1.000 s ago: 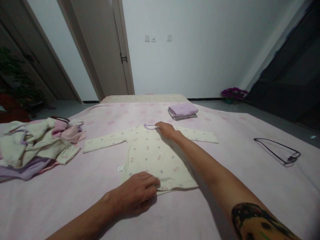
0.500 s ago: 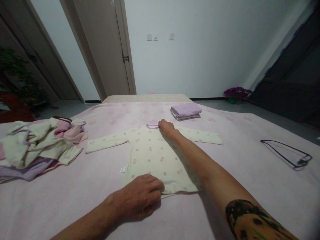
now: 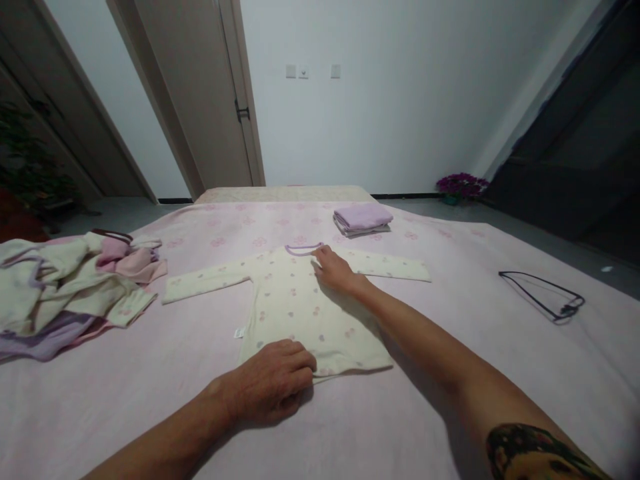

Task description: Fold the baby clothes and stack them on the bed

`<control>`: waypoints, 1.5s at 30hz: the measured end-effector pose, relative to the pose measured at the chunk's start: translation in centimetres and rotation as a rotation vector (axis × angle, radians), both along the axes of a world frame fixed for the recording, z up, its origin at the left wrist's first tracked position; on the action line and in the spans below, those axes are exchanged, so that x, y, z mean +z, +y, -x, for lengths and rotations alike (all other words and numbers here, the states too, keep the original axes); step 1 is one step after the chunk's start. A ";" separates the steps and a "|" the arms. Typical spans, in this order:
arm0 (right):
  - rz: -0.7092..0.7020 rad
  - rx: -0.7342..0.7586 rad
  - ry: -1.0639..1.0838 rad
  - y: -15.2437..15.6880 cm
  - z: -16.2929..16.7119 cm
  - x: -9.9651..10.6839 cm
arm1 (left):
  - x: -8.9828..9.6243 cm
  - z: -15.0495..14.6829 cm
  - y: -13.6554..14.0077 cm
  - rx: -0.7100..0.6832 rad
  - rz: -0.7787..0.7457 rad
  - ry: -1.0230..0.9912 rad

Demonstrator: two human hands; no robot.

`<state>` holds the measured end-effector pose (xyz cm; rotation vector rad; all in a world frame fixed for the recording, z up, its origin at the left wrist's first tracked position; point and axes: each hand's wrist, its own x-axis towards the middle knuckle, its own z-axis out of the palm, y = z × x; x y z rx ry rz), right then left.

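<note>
A cream long-sleeved child's shirt (image 3: pixel 285 300) lies spread flat on the bed, its small prints and purple neckline facing up. Both sleeves stretch out sideways, and a white tag shows at its left side seam. At the bottom hem, my left hand (image 3: pixel 277 380) is closed with fingers curled on the fabric. My right hand (image 3: pixel 335 268) reaches across the shirt and touches it just below the right side of the neckline, finger and thumb slightly apart. My right forearm covers part of the shirt's right side.
A heap of rumpled clothes (image 3: pixel 65 287) lies on the left of the bed. Toward the far side sits a folded purple and grey stack (image 3: pixel 363 219). A dark thin-framed object like glasses (image 3: pixel 545 293) rests at right. Pink flowered sheet (image 3: pixel 400 427) covers the bed.
My right hand has come off the neckline edge and slid slightly toward me, so more of the purple collar shows. My left hand stays at the hem. The view has shifted a little right.
</note>
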<state>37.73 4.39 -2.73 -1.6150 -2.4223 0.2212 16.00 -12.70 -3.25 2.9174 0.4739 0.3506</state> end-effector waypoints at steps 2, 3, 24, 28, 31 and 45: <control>-0.062 0.089 0.090 -3.3 -0.5 -0.3 | -0.1 0.0 -0.1 0.004 -0.011 0.000; -0.073 0.135 0.126 -5.1 -0.7 -0.4 | -0.2 -0.1 -0.1 0.007 -0.016 -0.001; 0.086 0.309 -0.075 -14.8 -2.7 -0.9 | -2.5 1.1 1.0 0.580 0.289 -0.404; 0.077 0.292 -0.111 -14.7 -3.2 -1.6 | -3.7 1.4 1.5 0.621 0.094 -0.021; 0.052 0.234 -0.137 -14.3 -4.0 -1.8 | -3.3 1.8 1.5 0.607 0.045 0.156; 0.101 0.075 -0.151 -14.5 -3.4 -1.0 | -0.7 4.9 1.4 0.684 0.041 0.285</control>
